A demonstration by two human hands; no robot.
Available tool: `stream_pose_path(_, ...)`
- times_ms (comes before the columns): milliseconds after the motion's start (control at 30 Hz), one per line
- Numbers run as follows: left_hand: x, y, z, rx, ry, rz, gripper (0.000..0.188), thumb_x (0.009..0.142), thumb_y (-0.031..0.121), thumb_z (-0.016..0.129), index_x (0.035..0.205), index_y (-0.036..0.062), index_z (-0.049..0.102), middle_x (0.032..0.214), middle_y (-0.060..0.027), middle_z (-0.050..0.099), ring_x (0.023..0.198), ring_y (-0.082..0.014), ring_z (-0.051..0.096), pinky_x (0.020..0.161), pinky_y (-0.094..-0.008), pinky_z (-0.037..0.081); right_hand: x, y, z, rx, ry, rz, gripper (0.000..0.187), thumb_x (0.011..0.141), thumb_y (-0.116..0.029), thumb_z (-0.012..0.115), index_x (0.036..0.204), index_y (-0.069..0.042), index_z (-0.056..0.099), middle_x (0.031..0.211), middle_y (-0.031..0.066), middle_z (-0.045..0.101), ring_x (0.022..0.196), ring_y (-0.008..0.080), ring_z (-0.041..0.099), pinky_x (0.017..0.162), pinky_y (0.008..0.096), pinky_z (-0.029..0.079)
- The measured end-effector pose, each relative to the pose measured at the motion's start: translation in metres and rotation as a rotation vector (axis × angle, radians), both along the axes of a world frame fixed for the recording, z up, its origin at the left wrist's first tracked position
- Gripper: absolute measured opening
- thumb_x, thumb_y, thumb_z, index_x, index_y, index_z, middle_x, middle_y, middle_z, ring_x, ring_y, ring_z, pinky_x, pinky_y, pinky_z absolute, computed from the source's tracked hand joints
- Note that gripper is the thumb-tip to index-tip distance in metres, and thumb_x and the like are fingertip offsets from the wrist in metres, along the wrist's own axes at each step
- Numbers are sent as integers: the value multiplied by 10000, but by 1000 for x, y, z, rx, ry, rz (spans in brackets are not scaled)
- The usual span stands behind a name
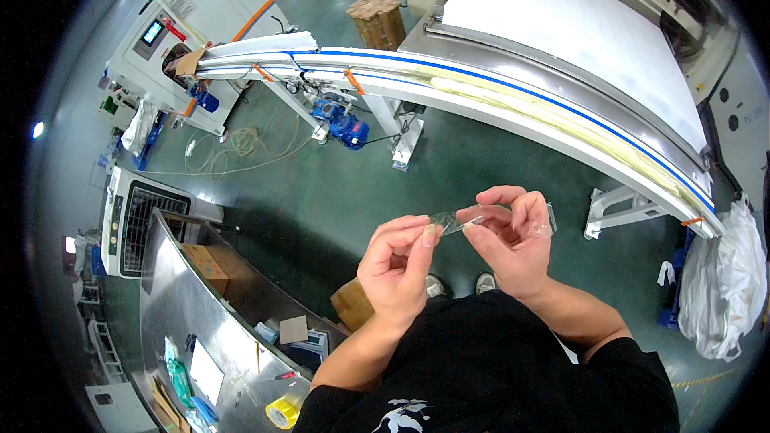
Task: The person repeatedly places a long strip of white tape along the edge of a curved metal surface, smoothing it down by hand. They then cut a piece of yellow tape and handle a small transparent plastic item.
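A small strip of clear, shiny plastic film (455,222) stretches between my two hands, above the dark green floor. My left hand (397,266) pinches one end between thumb and fingertips. On the other side, the thumb and fingers of my right hand (513,242) are closed on the film. More of the clear film shows behind my right fingers, near their outer edge. Whether it is a bag, a sleeve or tape I cannot tell.
A long conveyor (497,95) with a blue edge crosses ahead, beside white sheet material (573,32). At the lower left stands a metal table (241,369) with yellow tape (282,412) on it. A white bag (726,285) lies at right. Hoses (241,143) trail over the floor.
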State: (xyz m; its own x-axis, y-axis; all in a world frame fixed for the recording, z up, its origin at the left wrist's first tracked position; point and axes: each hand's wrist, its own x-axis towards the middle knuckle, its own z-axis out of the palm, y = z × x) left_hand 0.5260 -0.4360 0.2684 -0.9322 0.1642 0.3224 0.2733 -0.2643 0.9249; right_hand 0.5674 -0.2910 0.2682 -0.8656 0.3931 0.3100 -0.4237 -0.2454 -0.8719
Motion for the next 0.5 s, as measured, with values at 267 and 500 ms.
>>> stream_pose_path(267,4,0,-1,11,-38,-31,95,864,-55,616,956,-28,613,1102,-143,593,868,-145,652,737,-216,527,1,-3,2,-47,-76,-75,403,795,118,637,888,-88,303,1127,148,501,891,218,662,752,316,564)
stream_pose_path(500,7,1,-4,78,-246,-62,307,852,-75,619,1144,-35,536,1133,-163,578,890,-174,663,775,-253,544,0,-6,0,-42,-56,-115,426,789,104,665,857,-83,288,1062,139,498,853,172,650,720,286,565)
